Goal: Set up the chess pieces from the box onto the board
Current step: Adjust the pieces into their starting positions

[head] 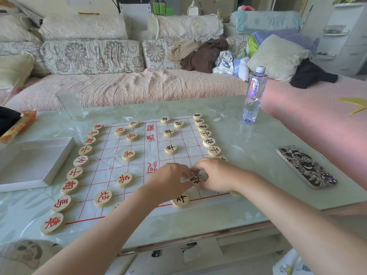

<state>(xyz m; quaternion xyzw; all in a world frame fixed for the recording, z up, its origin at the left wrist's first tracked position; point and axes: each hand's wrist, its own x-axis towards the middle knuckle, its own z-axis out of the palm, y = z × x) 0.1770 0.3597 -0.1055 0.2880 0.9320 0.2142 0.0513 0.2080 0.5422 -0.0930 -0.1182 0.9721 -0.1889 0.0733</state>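
Tabletop [252, 159] carries the board [153, 151], toward whose near edge left hand [168, 183] and right hand [215, 175] pinch one black piece [196, 180], seemingly centring it.

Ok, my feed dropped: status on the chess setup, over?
Left hand, right hand both pinching black-lettered piece, near right of board. Bottle, phone sit off it; nothing blocking.

Bright, soft daylight fills the scene. A pink, washed-out haze bleeds across the right edge of the frame. The glass table [248, 139] carries a pale sheen. Shadows under the left hand [168, 181] and right hand [216, 175] are faint. Wide-angle distortion bows the edges, and the lower corners blur.
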